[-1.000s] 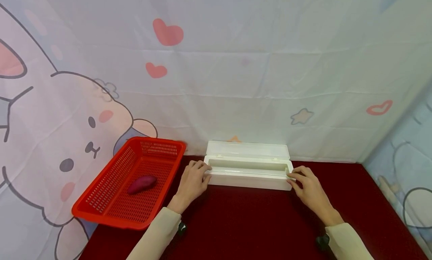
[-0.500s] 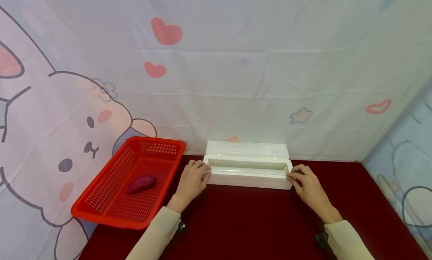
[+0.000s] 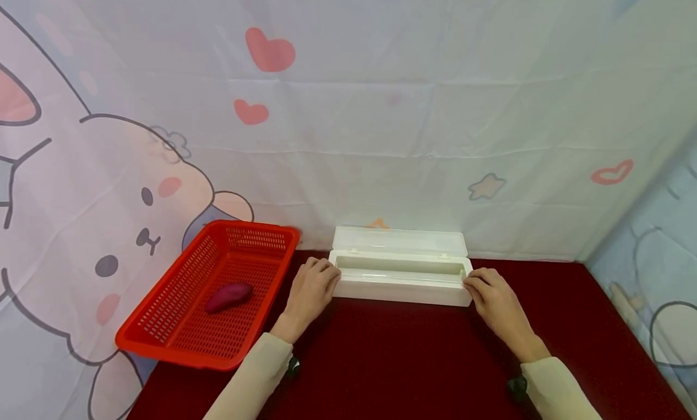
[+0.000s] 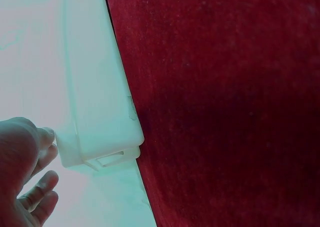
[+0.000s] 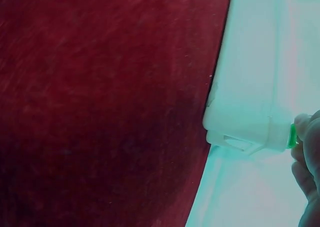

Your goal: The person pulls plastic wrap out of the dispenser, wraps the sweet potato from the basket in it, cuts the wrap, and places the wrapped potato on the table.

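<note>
A long white plastic wrap dispenser stands at the back of the table, its lid raised behind it. Inside lies a pale, shiny roll of plastic wrap. At the dispenser's left front corner, my left hand pinches with thumb and fingertips along the top rim, where the wrap seems to lie. My right hand pinches likewise at the right corner. A small green piece shows by the right fingertips in the right wrist view. The clear film itself is hard to make out between the fingers.
Left of the dispenser is a red slotted plastic basket holding a purple sweet potato. A dark red cloth covers the table. A printed curtain hangs right behind the dispenser, and another stands on the right.
Thumb and fingertips of both hands have come closer together at the dispenser's front corners. The dispenser, basket and sweet potato have stayed in place.
</note>
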Tool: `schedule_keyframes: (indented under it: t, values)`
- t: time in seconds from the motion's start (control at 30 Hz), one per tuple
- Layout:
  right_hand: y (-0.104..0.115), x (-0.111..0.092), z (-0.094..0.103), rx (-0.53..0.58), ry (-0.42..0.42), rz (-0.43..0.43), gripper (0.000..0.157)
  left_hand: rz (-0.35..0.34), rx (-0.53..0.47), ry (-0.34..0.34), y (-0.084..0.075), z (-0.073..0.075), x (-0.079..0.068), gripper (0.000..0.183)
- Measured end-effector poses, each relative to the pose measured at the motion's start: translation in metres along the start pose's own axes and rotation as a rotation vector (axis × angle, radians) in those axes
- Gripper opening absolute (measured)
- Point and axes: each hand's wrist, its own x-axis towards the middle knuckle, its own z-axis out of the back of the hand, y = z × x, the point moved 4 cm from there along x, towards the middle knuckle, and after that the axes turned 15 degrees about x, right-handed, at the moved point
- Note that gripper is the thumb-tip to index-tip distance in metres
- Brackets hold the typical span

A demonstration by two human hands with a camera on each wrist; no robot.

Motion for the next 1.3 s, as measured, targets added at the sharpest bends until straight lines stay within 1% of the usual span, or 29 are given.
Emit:
schedule_keyframes:
  t: [0.1, 0.23, 0.37, 0.73, 1.0, 1.3]
  values:
    - [0.0016, -0.0005, -0.0005, -0.037, -0.002, 0.043, 0.024, -0.009, 0.007, -0.017, -0.0002, 0.0003, 0.0001, 0.004]
    - [0.0024, -0.0015, -0.0009, -0.061, -0.011, 0.065, 0.026, -0.025, 0.01, -0.045, -0.0006, 0.001, 0.0001, 0.005]
    - [0.0024, -0.0023, -0.0011, -0.069, -0.015, 0.066, 0.027, -0.041, 0.021, -0.059, -0.0004, 0.0016, 0.0004, 0.004]
    - [0.0016, -0.0025, -0.0025, -0.056, -0.033, 0.069, 0.023, -0.062, 0.034, -0.087, 0.0019, 0.0009, 0.0006, 0.007]
    - [0.0008, -0.0013, -0.0034, -0.054, -0.052, 0.07, 0.023, -0.069, 0.055, -0.143, 0.0034, 0.0015, 0.0024, 0.006]
    - [0.0016, 0.0034, -0.0008, -0.059, -0.079, 0.087, 0.027, -0.073, 0.056, -0.177, 0.0052, 0.004, 0.0064, 0.008]
